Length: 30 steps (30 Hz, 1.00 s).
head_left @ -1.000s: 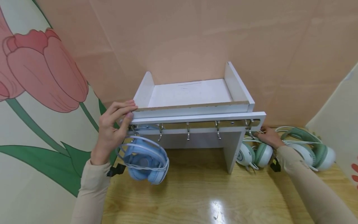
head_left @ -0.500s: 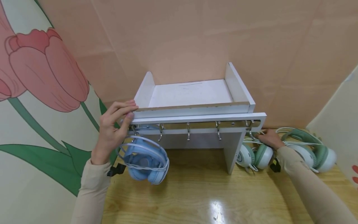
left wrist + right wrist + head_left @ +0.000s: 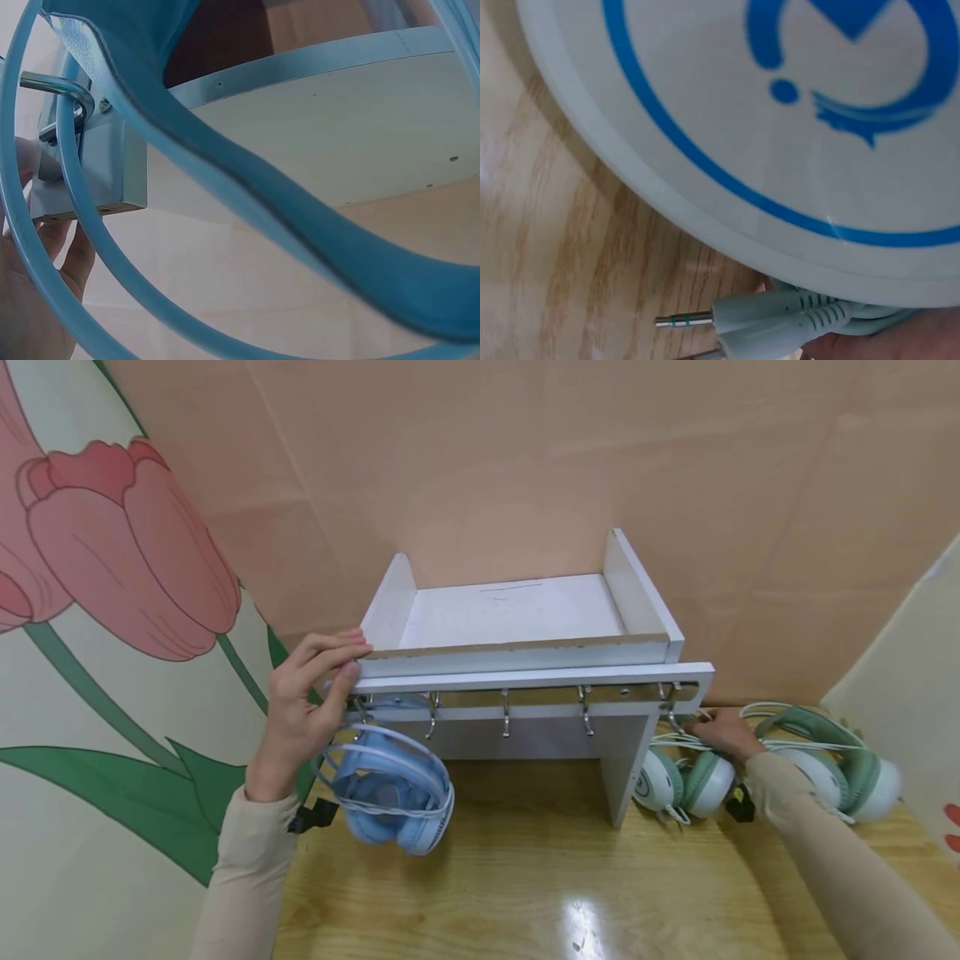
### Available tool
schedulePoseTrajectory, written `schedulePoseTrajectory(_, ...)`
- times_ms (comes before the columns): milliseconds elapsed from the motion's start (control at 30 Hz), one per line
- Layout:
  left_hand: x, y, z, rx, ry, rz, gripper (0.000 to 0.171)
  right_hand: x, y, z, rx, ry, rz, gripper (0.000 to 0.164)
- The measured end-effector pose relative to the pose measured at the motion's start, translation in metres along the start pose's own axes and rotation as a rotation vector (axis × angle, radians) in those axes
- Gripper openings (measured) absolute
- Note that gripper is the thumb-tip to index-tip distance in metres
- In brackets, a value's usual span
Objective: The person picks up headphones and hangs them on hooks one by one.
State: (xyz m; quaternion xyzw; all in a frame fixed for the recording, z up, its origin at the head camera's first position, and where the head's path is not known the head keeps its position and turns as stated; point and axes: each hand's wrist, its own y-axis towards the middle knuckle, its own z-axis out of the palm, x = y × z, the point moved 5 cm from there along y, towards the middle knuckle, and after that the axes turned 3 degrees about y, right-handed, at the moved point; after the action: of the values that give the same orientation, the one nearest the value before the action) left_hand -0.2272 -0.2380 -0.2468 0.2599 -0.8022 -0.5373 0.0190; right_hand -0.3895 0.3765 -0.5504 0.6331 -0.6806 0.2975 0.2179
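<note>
My left hand [image 3: 300, 710] grips the left end of the white shelf [image 3: 517, 672], thumb in front. Light-blue headphones [image 3: 426, 827] hang from the leftmost hook beside it; in the left wrist view their padded band [image 3: 247, 184] crosses close to the lens. At the shelf's right side, my right hand [image 3: 723, 733] holds white-and-green headphones [image 3: 711, 783] near the top; its fingertips are mostly hidden. The right wrist view is filled by a white ear cup [image 3: 705, 105] with a blue logo. Below it, audio plugs [image 3: 769, 319] stick out beside my fingers.
Several metal hooks [image 3: 506, 712] line the shelf's front rail. A second white-and-green pair of headphones [image 3: 862, 777] lies by the right forearm, near the right wall. The shelf stands on a wooden tabletop [image 3: 517, 877] against a brown-covered back wall [image 3: 510, 460].
The white-and-green headphones at my right hand have shifted very slightly. My left hand, the shelf and the blue headphones stay essentially in place.
</note>
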Motion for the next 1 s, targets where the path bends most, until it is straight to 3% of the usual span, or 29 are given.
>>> schedulePoseTrajectory(167, 0.0006, -0.0002, 0.0003, -0.003, 0.0, 0.004, 0.026, 0.0011, 0.0002, 0.0005, -0.031, -0.005, -0.05, 0.057)
schedulePoseTrajectory(467, 0.0014, -0.0003, 0.0005, -0.01, -0.005, 0.003, 0.025, 0.0034, -0.0002, 0.0001, 0.005, 0.027, -0.112, 0.07)
schedulePoseTrajectory(1000, 0.0008, 0.0003, -0.0001, -0.012, -0.007, 0.011, 0.024, 0.0088, -0.0067, -0.0047, -0.014, -0.019, -0.117, 0.07)
